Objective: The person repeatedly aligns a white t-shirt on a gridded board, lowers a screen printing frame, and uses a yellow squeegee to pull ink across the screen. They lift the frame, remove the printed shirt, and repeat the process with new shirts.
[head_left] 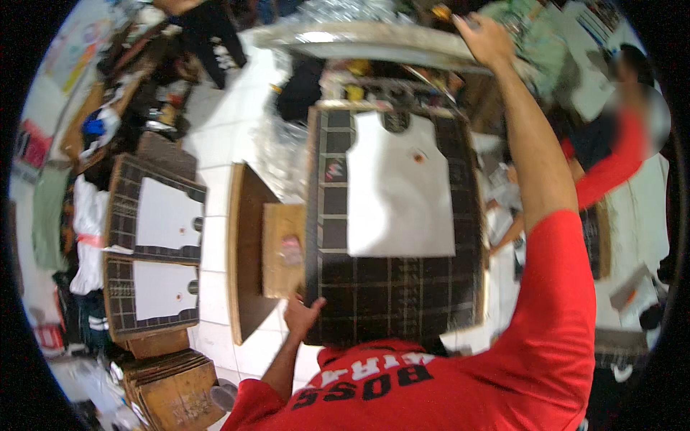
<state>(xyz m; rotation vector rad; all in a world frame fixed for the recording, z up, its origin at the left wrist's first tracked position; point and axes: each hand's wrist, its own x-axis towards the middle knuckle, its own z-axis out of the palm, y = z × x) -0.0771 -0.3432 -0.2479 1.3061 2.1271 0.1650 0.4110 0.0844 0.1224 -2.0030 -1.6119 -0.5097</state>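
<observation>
Black board [381,287] — left hand [302,317] at edge

Bright, slightly soft, fisheye-curved edges

Bold block lettering crossed the chest of the wearer's red T-shirt [496,370] in two rows, one black and one white, both upside down in the view. Pale, character-like marks ran lengthwise down the black gridded board [363,294], too blurred to read, and a small red-and-white mark stood near its left edge. White marks on the black trousers [212,39] at the upper left were equally illegible.
</observation>
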